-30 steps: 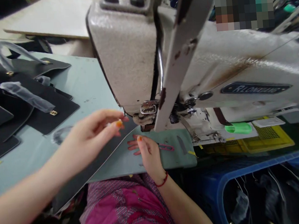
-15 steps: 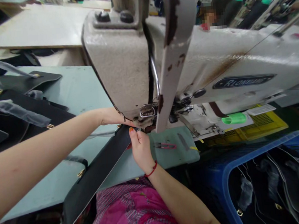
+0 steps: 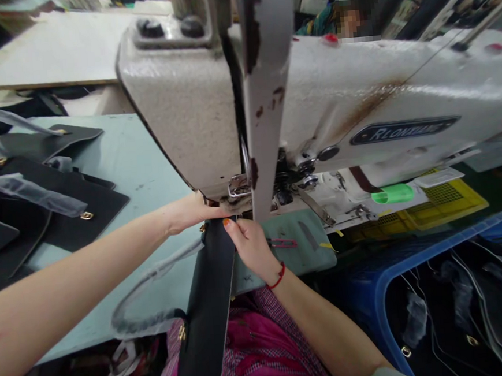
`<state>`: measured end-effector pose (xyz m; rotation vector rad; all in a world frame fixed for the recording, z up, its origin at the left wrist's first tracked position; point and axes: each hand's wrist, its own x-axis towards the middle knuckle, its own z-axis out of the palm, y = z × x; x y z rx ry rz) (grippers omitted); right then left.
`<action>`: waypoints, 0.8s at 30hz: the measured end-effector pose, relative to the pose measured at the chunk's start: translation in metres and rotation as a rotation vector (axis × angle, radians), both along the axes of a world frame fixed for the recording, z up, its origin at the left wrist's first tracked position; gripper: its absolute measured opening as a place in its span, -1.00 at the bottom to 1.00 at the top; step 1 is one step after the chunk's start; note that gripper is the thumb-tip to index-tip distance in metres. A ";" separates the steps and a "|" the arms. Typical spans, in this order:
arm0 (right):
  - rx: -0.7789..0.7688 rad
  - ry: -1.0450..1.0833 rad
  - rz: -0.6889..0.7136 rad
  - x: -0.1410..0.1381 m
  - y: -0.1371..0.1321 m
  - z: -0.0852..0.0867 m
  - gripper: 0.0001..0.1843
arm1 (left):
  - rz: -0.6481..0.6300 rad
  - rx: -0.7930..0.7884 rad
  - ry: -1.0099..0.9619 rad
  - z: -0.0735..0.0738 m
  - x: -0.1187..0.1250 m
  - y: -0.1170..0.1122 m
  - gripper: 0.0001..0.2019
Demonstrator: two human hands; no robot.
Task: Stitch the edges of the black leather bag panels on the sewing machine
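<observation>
A black bag panel (image 3: 210, 298) runs from under the head of the sewing machine (image 3: 184, 112) down over my lap. A plastic-wrapped handle (image 3: 132, 301) loops off its left side, fixed by gold-coloured hardware. My right hand (image 3: 253, 243) pinches the panel's right edge just below the needle area, thumb on top. Beside the machine head, my left hand (image 3: 192, 213) reaches to the panel's upper end; the head and the panel hide most of its fingers. Pink-handled thread snips (image 3: 284, 243) lie on the table right of my right hand.
Several black bag pieces (image 3: 73, 190) with wrapped handles lie on the pale green table (image 3: 144, 161) at left. A blue basket (image 3: 383, 293) holding more pieces stands at lower right. Behind it is a yellow crate (image 3: 456, 201). A person (image 3: 351, 21) is in the background.
The panel has swung its lower end to the right, now pointing toward me, and its handle loop has come into fuller view. My right hand has shifted slightly right with the edge.
</observation>
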<state>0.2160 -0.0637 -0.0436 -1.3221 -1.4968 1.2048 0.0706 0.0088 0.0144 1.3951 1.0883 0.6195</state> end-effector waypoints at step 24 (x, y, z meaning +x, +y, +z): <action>-0.200 0.034 0.274 0.031 0.012 0.012 -0.50 | 0.050 -0.067 -0.027 -0.019 0.000 -0.017 -0.56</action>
